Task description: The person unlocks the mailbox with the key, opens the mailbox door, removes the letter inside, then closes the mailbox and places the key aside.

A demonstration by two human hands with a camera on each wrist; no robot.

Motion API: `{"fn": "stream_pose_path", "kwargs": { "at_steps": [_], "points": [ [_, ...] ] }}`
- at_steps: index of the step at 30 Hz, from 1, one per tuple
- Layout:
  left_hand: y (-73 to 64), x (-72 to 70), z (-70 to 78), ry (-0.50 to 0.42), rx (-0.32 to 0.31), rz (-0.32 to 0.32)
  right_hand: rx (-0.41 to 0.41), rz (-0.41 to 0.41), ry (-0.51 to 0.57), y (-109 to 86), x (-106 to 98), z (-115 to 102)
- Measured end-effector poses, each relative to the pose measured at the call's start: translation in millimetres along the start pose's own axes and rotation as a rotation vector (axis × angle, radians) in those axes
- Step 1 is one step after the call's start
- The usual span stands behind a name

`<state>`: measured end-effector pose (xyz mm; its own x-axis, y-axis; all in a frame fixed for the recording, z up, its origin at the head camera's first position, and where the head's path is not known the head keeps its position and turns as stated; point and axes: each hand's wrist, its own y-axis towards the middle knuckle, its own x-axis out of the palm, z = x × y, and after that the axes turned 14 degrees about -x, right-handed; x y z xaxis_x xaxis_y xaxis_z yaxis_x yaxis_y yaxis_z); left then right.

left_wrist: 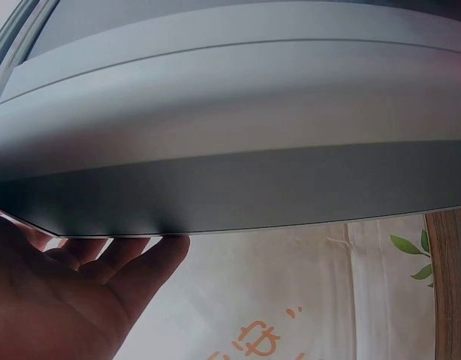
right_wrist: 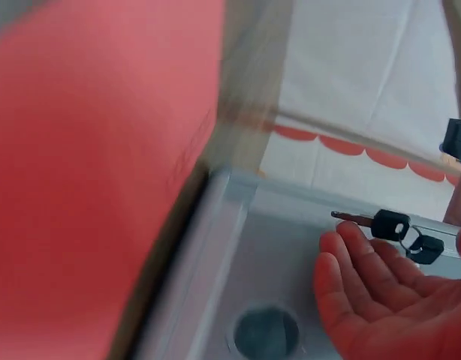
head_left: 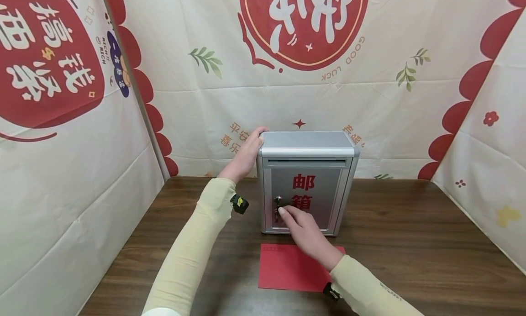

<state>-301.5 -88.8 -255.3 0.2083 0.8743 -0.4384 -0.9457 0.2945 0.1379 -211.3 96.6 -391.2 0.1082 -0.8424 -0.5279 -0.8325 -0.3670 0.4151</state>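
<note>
A silver metal mailbox (head_left: 304,144) with red characters on its glazed front stands upright on the table. My left hand (head_left: 246,154) holds its upper left corner; in the left wrist view, the fingers (left_wrist: 159,266) reach the box's back edge, their tips partly hidden. Low on the left of the door is a small lock (head_left: 278,199). My right hand (head_left: 306,229) pinches at the keys just below it. The right wrist view shows two black-headed keys (right_wrist: 390,225) on a ring, beside the fingers (right_wrist: 381,274); one key's blade points free. A red envelope (head_left: 283,268) lies in front of the box.
The brown wooden table (head_left: 411,234) carries the box and envelope. Printed cloth (head_left: 197,110) hangs behind and along both sides. A narrow slot (head_left: 306,163) runs across the mailbox's upper front. Black wrist cameras (head_left: 239,203) are strapped over the cream sleeves.
</note>
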Motion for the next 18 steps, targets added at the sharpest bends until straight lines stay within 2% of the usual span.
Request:
{"fn": "stream_pose_path", "kwargs": {
  "at_steps": [3, 4, 9, 12, 18],
  "points": [
    [-9.7, 0.3, 10.4, 0.007, 0.000, 0.005, 0.094, 0.004, 0.173, 1.5, 3.3, 0.1],
    [-9.2, 0.3, 9.6, 0.007, 0.000, 0.006, 0.117, 0.003, 0.231, 2.6, 4.3, -0.3],
    [6.1, 1.7, -9.0, -0.008, 0.002, 0.009, 0.196, 0.010, 0.416, 8.5, 8.1, 1.9],
    [12.6, 3.0, -17.0, -0.007, 0.016, 0.020, 0.231, 0.021, 0.481, 11.0, 9.1, 5.0],
    [14.2, 4.2, -18.8, 0.011, 0.041, 0.050, 0.233, -0.006, 0.565, 13.9, 9.1, 6.6]
  ]
}}
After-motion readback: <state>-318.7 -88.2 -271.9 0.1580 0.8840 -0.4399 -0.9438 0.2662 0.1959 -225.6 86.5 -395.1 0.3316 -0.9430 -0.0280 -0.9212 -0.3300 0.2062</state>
